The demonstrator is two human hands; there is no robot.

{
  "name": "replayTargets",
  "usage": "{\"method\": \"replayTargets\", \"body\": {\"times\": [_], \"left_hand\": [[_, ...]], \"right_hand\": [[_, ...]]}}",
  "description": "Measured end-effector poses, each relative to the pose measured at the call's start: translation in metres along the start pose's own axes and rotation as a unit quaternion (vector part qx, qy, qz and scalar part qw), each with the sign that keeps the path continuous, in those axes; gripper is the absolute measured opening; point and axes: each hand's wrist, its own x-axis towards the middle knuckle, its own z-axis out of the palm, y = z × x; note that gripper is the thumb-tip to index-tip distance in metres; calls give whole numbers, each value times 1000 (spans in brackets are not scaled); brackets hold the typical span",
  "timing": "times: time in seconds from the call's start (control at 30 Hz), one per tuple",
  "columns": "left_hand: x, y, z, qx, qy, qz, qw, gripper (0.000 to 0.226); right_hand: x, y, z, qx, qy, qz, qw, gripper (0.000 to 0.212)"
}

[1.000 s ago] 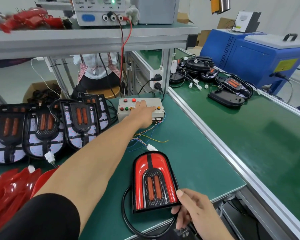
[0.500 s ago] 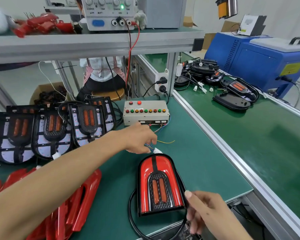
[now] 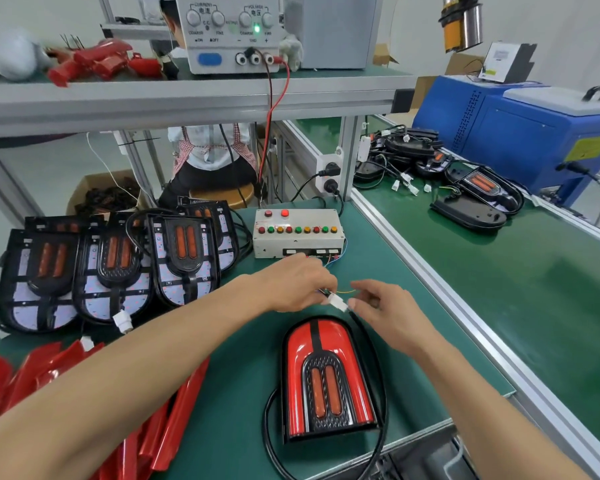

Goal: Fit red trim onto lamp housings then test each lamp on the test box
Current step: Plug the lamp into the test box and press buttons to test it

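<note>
Both hands pinch the white connector point(image 3: 336, 302) just beyond the lamp point(image 3: 328, 382): left hand point(image 3: 300, 284), right hand point(image 3: 385, 310); test box point(image 3: 298, 233) farther back.

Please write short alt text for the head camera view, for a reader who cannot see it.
Two hands, left hand and right hand, meet at a white connector between a test box and a red-trimmed lamp on a green bench. Untrimmed housings lie at left.

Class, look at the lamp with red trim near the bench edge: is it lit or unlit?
Unlit, as far as the view shows. The lamp shows no glow in its two amber strips, and both hands hold white connectors just beyond it.
</note>
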Motion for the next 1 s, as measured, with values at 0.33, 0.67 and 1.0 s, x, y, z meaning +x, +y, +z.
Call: {"method": "replayTargets", "body": {"times": [0.33, 0.67, 1.0], "left_hand": [[-3, -2, 0, -63, 19, 33, 997, 22], [-1, 1, -6, -25, 15, 60, 998, 23], [-1, -2, -7, -143, -16, -17, 989, 23]], "right_hand": [[9, -2, 9, -58, -38, -49, 996, 15], [4, 1, 8, -55, -26, -93, 994, 22], [1, 1, 6, -49, 8, -148, 988, 15]]}}
